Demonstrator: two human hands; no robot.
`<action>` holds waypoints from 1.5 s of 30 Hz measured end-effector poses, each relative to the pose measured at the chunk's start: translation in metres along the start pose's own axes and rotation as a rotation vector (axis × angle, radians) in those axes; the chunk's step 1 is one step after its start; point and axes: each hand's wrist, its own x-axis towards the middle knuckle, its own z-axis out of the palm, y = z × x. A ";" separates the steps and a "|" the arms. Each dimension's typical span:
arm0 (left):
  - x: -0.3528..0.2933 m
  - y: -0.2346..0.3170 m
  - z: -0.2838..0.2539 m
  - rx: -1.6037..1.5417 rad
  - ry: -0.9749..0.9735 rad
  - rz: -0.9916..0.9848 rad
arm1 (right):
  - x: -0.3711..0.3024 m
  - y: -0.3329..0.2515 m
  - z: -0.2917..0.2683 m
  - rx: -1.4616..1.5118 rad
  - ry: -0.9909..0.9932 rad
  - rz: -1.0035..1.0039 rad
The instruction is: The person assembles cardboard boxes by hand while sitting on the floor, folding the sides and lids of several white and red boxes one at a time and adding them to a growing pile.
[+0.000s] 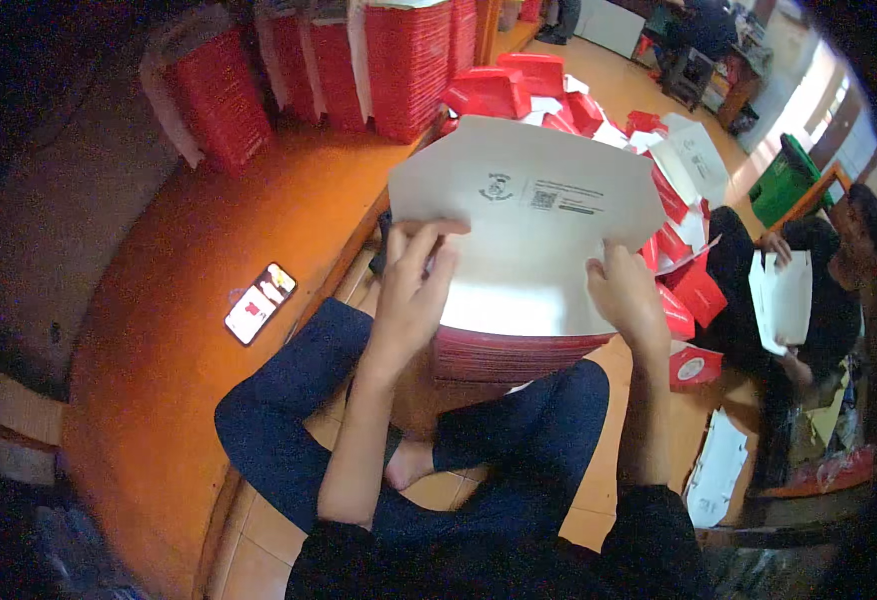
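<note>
A flat paperboard box blank (529,265) lies with its white, printed side up in front of me, above my crossed legs. Beneath its near edge shows a stack of red-edged box blanks (519,358). My left hand (414,285) is closed on the left edge of the top blank, fingers bent over the white face. At the right edge my right hand (624,290) pinches the same blank, its thumb side on top. How far the far part of the blank is lifted off the stack, I cannot tell.
Tall stacks of red blanks (409,70) stand on the orange ledge (159,330), where a lit phone (262,303) lies. Red folded boxes (694,290) are heaped beyond my blank. At right, another person's hands hold a white blank (784,295), near a green bin (787,180).
</note>
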 end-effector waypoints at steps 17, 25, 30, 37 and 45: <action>0.000 -0.006 0.009 0.111 0.090 0.112 | -0.008 -0.002 0.003 -0.052 -0.115 0.099; 0.000 -0.005 0.014 0.046 0.076 0.110 | -0.007 0.004 0.000 -0.051 -0.115 0.111; -0.001 -0.001 0.008 0.052 0.079 0.049 | -0.007 0.003 0.001 -0.031 -0.074 0.057; 0.015 0.040 0.000 0.574 0.530 0.472 | -0.031 -0.012 -0.053 0.062 0.773 -0.150; -0.005 0.040 -0.002 0.277 0.378 0.499 | -0.035 0.004 -0.023 0.264 0.798 -0.529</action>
